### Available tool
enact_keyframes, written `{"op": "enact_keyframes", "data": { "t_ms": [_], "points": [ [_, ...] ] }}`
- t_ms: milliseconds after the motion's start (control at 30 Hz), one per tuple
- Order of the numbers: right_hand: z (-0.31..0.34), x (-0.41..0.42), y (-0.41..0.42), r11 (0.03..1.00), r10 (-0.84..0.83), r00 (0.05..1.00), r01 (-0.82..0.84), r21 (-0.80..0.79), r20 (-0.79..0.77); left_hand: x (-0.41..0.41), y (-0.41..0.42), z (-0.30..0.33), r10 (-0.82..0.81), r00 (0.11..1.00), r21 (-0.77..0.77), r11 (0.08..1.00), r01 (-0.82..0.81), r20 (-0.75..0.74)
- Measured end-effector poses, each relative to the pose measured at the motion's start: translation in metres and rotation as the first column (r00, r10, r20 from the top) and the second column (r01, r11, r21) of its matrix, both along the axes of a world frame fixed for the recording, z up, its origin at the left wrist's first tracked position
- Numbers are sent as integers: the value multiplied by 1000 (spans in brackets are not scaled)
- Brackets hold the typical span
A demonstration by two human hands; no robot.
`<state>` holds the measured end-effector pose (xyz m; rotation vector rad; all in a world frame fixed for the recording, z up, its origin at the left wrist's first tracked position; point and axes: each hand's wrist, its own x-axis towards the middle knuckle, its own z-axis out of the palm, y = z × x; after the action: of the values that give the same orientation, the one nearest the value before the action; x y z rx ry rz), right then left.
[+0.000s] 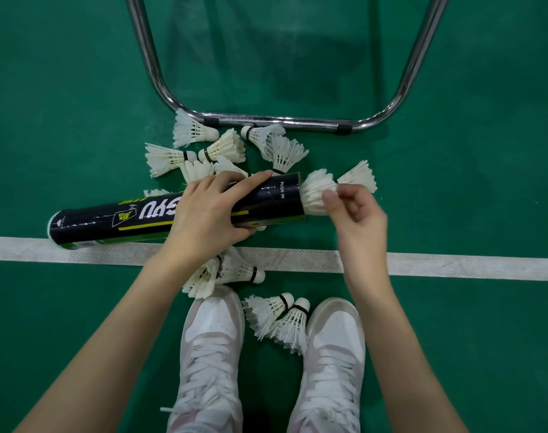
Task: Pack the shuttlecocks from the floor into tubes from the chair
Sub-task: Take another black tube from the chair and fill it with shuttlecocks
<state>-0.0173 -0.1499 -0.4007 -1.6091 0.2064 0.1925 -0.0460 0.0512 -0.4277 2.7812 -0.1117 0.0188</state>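
Observation:
A black shuttlecock tube (116, 218) with yellow print lies nearly level above the floor, its open end to the right. My left hand (213, 207) is wrapped around its middle. A white feather shuttlecock (315, 192) sticks halfway out of that open end. My right hand (354, 210) pinches its feather skirt with thumb and fingers. Another shuttlecock (360, 176) lies just behind my right hand. Several more shuttlecocks (222, 148) are scattered on the floor beyond the tube, and others (276, 317) lie between my shoes.
The chrome tube frame of a chair (285, 121) stands on the green court floor just behind the far shuttlecocks. A white court line (454, 267) runs across under the tube. My two white shoes (213, 354) are at the bottom.

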Motion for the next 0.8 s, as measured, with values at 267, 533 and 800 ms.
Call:
{"op": "enact_keyframes", "data": {
  "t_ms": [267, 533, 800],
  "points": [
    [-4, -23, 22, 978, 194, 981, -195, -70, -20, -6, -6, -1, 3, 1000, 6, 1000, -3, 7],
    [-6, -16, 23, 957, 280, 956, -286, -56, -87, -10, -7, -1, -4, 1000, 13, 1000, 4, 18],
    [-8, -10, 16, 905, 416, 899, -424, -29, -138, -12, -10, -1, -6, 1000, 8, 1000, 5, 30]
  ]
}}
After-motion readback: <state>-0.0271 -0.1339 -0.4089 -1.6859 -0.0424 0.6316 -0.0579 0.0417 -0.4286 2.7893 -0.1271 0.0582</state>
